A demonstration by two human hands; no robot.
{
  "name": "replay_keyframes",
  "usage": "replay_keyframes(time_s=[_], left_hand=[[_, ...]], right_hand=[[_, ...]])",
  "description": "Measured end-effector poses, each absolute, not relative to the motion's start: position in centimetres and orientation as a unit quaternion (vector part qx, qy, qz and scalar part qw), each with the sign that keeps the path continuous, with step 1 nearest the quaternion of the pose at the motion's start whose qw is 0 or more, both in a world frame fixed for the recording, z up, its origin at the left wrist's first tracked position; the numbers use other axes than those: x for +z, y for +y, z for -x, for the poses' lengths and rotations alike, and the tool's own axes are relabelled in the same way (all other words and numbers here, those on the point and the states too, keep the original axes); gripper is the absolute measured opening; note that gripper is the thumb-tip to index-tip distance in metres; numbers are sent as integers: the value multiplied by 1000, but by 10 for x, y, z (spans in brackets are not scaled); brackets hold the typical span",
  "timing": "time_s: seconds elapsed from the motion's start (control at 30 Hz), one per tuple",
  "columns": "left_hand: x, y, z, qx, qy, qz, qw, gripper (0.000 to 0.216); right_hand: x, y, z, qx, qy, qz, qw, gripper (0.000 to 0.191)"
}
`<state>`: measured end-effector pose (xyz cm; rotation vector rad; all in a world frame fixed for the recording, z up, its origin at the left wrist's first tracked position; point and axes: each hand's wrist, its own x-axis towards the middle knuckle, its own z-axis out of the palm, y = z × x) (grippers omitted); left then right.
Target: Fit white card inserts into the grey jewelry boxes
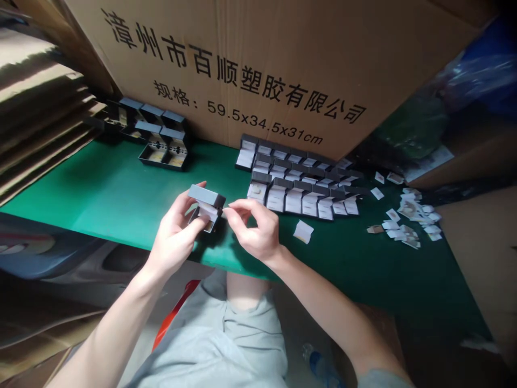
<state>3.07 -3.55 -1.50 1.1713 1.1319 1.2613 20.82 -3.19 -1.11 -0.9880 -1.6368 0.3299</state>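
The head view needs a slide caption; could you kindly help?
Left hand holds an open box, right hand beside it, over a table.
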Motion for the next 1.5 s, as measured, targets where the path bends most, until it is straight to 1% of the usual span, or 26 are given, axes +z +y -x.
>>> replay_keyframes(time_s=[0.17, 0.5, 0.67, 0.8, 1.03, 1.17, 1.3, 1.43, 1.5], left_hand=[[-14, -36, -32, 534, 474, -476, 513, 65], [-15, -37, -31, 511, 502, -508, 479, 62], [-14, -37, -30, 510, 508, -509, 472, 71], [-15, -37, -30, 515, 502, -509, 473, 65], [-11, -38, -32, 518, 520, -503, 456, 62], [-7, -39, -35, 519, 535, -499, 442, 63], [-1, -39, -38, 496, 562, -516, 416, 59], [1, -38, -38, 476, 558, -546, 405, 51], [0, -37, -37, 467, 552, -560, 404, 50]], right_hand=[[-10, -32, -209, 161, -692, 405, 575, 15], [-12, -32, -209, 201, -710, 432, 518, 20], [-13, -32, -209, 218, -705, 438, 513, 22], [-14, -32, -209, 221, -707, 442, 505, 23], [-15, -32, -209, 210, -713, 433, 510, 23], [-16, -32, -209, 207, -719, 444, 493, 23], [-20, -31, -210, 206, -748, 409, 481, 22], [-27, -28, -211, 183, -773, 409, 449, 30], [-30, -28, -211, 158, -774, 421, 446, 32]])
